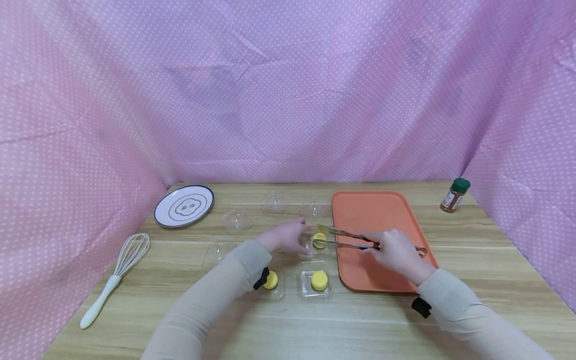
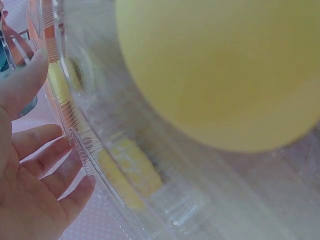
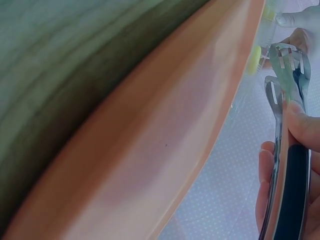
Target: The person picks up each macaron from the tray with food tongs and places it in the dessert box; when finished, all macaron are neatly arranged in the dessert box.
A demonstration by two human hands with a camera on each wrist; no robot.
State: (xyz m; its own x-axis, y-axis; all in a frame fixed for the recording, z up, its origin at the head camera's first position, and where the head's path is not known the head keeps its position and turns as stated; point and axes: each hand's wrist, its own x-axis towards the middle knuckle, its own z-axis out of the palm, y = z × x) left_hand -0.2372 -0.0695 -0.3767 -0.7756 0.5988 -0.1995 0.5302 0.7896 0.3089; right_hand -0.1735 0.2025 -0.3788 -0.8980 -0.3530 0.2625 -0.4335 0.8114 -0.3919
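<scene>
The right hand (image 1: 398,252), right of centre in the head view, holds tongs (image 1: 353,245) over the orange tray (image 1: 378,212). The tongs point left with a narrow gap between their arms, their tips at a yellow macaron (image 1: 320,236) just right of the frame's centre and below it; whether they press on it, I cannot tell. That macaron sits in a clear box (image 1: 308,244). The left hand (image 1: 286,237) is at the box's left side, thumb and fingers spread wide; in the left wrist view the fingertips reach a clear box edge, but I cannot tell if they bear on it.

Below, at the lower centre, a second macaron (image 1: 319,281) lies in its own box (image 1: 314,295), and a third macaron (image 1: 271,280) shows just right of the black strap (image 1: 261,279) on the left wrist. Four clear covers (image 1: 237,220) lie scattered above and left of the left hand. A plate (image 1: 167,207) lies at middle left, a whisk (image 1: 110,285) at lower left, and a green-capped jar (image 1: 454,195) stands at the right. Pink dotted cloth (image 1: 288,100) fills the upper frame.
</scene>
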